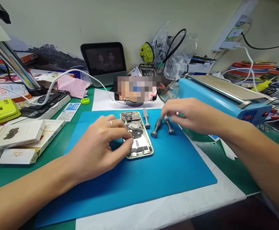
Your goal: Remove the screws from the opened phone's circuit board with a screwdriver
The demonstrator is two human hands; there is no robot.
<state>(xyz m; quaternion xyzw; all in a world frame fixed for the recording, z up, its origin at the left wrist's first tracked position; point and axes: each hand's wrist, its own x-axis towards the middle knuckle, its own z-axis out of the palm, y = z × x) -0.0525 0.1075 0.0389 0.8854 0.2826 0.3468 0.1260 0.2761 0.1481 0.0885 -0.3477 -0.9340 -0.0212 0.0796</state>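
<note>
An opened phone housing [141, 147] with bare inner parts lies on the blue mat [168, 169]. My left hand [105, 143], a ring on one finger, rests over its left side. Thumb and forefinger are pinched together there; whatever may be between them is too small to make out. To the right of the phone are short grey screwdrivers: one [146, 118] by its upper corner, a darker one [156, 128] and a third [169, 126]. My right hand [184, 113] curls its fingers down at the upper end of the third screwdriver, which they partly hide.
Behind the mat are a propped phone [135, 91], a smart display [103, 60] and a glass jar [171, 91]. A blue machine [208, 95] with a metal plate stands right. White boxes [17, 134], a yellow case [1, 111] and a lamp pole [19, 64] crowd the left.
</note>
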